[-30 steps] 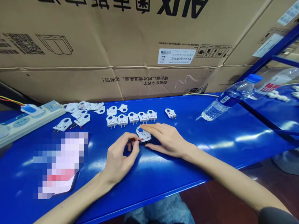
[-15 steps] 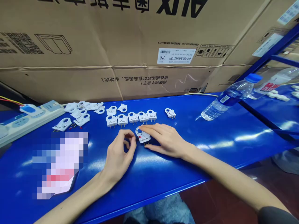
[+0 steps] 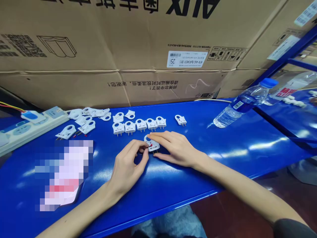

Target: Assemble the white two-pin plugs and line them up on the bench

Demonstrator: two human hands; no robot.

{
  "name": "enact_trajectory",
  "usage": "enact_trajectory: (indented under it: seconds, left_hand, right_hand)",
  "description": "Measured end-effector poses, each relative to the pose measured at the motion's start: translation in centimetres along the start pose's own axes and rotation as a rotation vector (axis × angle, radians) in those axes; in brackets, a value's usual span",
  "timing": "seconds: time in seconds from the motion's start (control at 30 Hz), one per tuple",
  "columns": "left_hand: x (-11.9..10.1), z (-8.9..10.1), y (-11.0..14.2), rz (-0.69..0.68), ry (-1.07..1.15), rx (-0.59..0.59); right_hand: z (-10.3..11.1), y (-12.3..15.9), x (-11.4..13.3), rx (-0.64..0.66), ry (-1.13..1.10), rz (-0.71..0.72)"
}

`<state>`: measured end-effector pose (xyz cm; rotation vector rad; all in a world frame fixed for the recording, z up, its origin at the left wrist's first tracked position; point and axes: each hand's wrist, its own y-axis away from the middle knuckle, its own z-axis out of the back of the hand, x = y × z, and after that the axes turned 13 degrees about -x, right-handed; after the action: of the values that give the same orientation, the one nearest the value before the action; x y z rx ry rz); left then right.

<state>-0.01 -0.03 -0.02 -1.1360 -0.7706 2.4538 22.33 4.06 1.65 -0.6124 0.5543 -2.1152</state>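
A white two-pin plug (image 3: pixel 154 145) with a ring-shaped handle lies on the blue table, pins toward me. My right hand (image 3: pixel 177 148) is closed on its right side, fingers along the top and thumb by the pins. My left hand (image 3: pixel 130 160) pinches at the plug's left side, its fingertips against a small red part (image 3: pixel 151 144) on the plug's face. Beyond my hands stands a row of similar white plugs (image 3: pixel 141 124), pins toward me. One more plug (image 3: pixel 180 120) lies apart to the right.
A pile of white plug pieces (image 3: pixel 95 112) lies at the back left beside a power strip (image 3: pixel 32 129). A pixelated flat object (image 3: pixel 66 175) is at left. A water bottle (image 3: pixel 237 105) leans at right against a blue rack. Behind the table stands a large cardboard box (image 3: pixel 138 43).
My left hand has moved right and closer to the plug, carrying the small red part further onto its face. My right hand and the plug stay nearly still.
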Motion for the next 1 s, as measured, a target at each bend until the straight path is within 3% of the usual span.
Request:
enact_trajectory:
  seconds: [0.3,0.5,1.0]
  left_hand:
    - [0.14,-0.05,-0.08,0.012,-0.018,0.0]
    - [-0.01,0.05,-0.12,0.021,-0.032,-0.082]
    - [-0.27,0.06,-0.08,-0.029,-0.034,-0.149]
  right_hand:
    - [-0.12,0.07,-0.12,0.011,-0.013,-0.014]
    - [0.0,-0.02,0.02,0.014,-0.013,-0.003]
    - [-0.13,-0.04,-0.02,-0.026,0.05,0.066]
